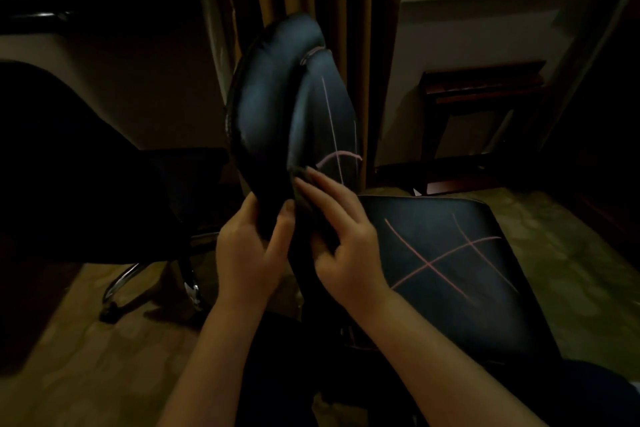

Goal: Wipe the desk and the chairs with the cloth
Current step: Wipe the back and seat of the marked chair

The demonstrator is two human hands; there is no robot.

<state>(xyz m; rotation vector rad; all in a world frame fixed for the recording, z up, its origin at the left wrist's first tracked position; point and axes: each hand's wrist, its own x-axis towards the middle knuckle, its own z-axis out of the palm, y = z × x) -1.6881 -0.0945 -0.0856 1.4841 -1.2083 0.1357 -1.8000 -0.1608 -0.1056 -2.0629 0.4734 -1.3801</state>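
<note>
**A:** Far left, the other chair [86,167] sits in shadow, and I can't tell from here if it's been wiped.

**B:** Moving in, the left hand [252,246] grips the edge of the back [270,97], thumb in front, fingers curled behind, steadying it.

**A:** And the right hand [343,236]?

**B:** It's low on that back with its fingers spread over a dark bunch I take for the cloth [320,232], thumb tucked under it. The cloth is hard to tell from the upholstery in this light.

**A:** So the wiping is at the foot of the back.

**B:** I'd say so. The seat [450,271] to the right shows no wet sheen, so it's probably yet to do.

**A:** The desk?

**B:** I can't pick it out in the dark. I'd put this at midway at best.
</note>
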